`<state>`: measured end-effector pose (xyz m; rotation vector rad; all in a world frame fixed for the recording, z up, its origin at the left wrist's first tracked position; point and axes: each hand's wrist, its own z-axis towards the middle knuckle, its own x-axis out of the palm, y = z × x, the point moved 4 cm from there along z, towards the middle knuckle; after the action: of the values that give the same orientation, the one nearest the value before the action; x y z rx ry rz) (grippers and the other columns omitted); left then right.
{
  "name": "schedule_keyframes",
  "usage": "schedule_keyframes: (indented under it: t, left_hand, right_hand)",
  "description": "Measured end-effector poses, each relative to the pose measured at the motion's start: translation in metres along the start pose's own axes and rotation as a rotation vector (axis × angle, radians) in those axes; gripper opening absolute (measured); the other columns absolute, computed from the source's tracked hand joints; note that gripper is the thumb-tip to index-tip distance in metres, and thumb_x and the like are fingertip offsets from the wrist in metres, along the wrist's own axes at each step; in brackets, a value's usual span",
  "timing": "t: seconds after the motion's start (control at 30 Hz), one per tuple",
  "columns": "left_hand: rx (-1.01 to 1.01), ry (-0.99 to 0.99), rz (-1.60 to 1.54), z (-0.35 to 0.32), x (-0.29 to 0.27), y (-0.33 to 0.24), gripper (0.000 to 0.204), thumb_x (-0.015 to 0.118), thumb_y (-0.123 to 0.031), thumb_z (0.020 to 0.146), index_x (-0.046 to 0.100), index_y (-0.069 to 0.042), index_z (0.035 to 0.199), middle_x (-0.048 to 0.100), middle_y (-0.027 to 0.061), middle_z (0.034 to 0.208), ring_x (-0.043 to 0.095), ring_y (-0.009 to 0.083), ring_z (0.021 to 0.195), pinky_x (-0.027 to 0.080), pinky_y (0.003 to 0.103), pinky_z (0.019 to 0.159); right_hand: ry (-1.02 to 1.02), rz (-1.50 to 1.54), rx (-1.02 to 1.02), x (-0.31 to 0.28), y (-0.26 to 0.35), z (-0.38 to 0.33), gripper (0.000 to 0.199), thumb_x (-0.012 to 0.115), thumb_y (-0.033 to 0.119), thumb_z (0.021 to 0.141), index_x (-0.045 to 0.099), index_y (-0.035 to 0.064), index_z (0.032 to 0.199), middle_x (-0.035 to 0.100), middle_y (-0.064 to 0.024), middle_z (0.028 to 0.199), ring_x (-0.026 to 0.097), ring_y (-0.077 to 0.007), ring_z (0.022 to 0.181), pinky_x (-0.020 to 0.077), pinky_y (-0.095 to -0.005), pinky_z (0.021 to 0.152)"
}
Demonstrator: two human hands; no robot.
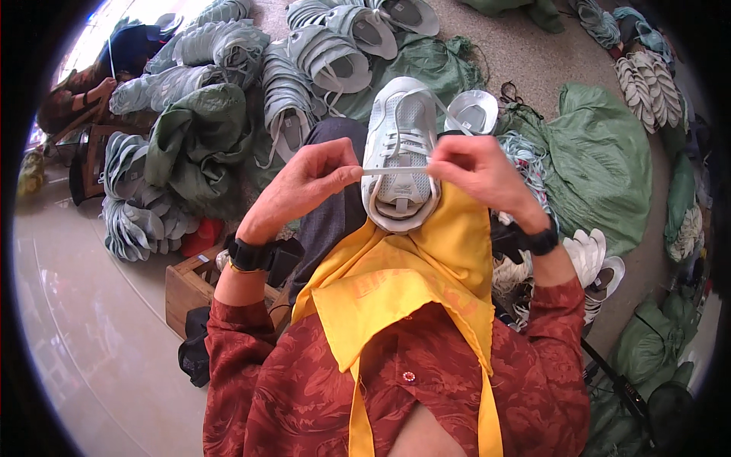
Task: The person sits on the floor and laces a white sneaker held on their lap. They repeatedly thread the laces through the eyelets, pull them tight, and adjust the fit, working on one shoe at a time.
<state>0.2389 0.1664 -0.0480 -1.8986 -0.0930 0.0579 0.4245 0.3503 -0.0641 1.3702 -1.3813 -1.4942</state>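
Observation:
A light grey mesh sneaker (pixel 403 204) rests on my lap, toe pointing away from me, partly laced. A flat pale shoelace (pixel 396 170) stretches taut across its tongue. My left hand (pixel 316 177) pinches one end of that stretch between thumb and finger, just left of the shoe. On the other side my right hand (pixel 481 171) grips the opposite end, fingers curled. Both hands hover beside the shoe's upper at about the same height. A yellow apron (pixel 411 274) lies under the heel.
Stacked grey shoe uppers (pixel 320 57) cover the floor ahead and to the left. Green sacks (pixel 601 167) lie at right, beside a tangle of laces (pixel 525 156). A wooden box (pixel 186 293) stands at my left. Another person's hand (pixel 103 89) shows at far left.

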Motion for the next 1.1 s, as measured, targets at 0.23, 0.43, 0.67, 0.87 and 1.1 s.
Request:
schedule_keyframes:
  t: [0.23, 0.43, 0.67, 0.87, 1.1]
  left_hand:
    - [0.031, 0.002, -0.03, 0.008, 0.006, 0.01, 0.021, 0.063, -0.022, 0.106, 0.059, -0.005, 0.094, 0.042, -0.0101, 0.082, 0.034, 0.0006, 0.072, 0.028, 0.02, 0.06]
    - [0.045, -0.01, 0.022, 0.019, 0.032, 0.03, 0.018, 0.062, -0.019, 0.107, 0.058, -0.004, 0.097, 0.048, -0.0083, 0.087, 0.042, 0.0009, 0.081, 0.038, 0.02, 0.068]
    - [0.177, -0.173, 0.236, 0.014, 0.057, 0.011, 0.016, 0.066, -0.009, 0.101, 0.058, 0.003, 0.094, 0.056, -0.0003, 0.073, 0.047, 0.0041, 0.067, 0.042, 0.025, 0.059]
    - [0.252, -0.2, 0.246, 0.013, 0.061, 0.01, 0.014, 0.067, -0.007, 0.099, 0.059, 0.003, 0.094, 0.06, 0.0057, 0.071, 0.051, 0.0072, 0.062, 0.045, 0.028, 0.057]
    - [0.377, -0.308, 0.423, 0.02, 0.053, 0.012, 0.012, 0.069, -0.004, 0.093, 0.059, 0.003, 0.094, 0.061, 0.0107, 0.071, 0.056, 0.0165, 0.059, 0.044, 0.032, 0.055]
  right_hand:
    - [-0.23, 0.197, 0.185, -0.058, -0.027, -0.065, 0.039, 0.064, 0.029, 0.106, 0.055, 0.0077, 0.074, 0.044, 0.0092, 0.066, 0.034, -0.0017, 0.057, 0.0255, -0.0234, 0.05]
    - [-0.476, 0.208, 0.277, -0.074, -0.062, -0.101, 0.051, 0.061, 0.036, 0.107, 0.053, 0.0093, 0.064, 0.044, 0.0063, 0.058, 0.034, -0.0026, 0.052, 0.0221, -0.0241, 0.048]
    - [-0.596, -0.43, 0.147, -0.02, -0.005, -0.062, 0.01, 0.077, 0.014, 0.092, 0.073, 0.0059, 0.089, 0.064, 0.0041, 0.066, 0.049, -0.0055, 0.054, 0.0375, -0.0263, 0.049]
    - [-0.221, 0.187, -0.036, 0.053, 0.001, -0.02, 0.027, 0.07, 0.001, 0.093, 0.066, 0.0015, 0.12, 0.074, -0.0079, 0.096, 0.069, -0.0091, 0.074, 0.0555, -0.026, 0.063]
    - [-0.396, -0.426, -0.17, 0.04, 0.014, -0.018, 0.01, 0.075, 0.002, 0.086, 0.07, 0.0002, 0.095, 0.071, -0.0131, 0.089, 0.071, -0.0272, 0.072, 0.0539, -0.0354, 0.064]
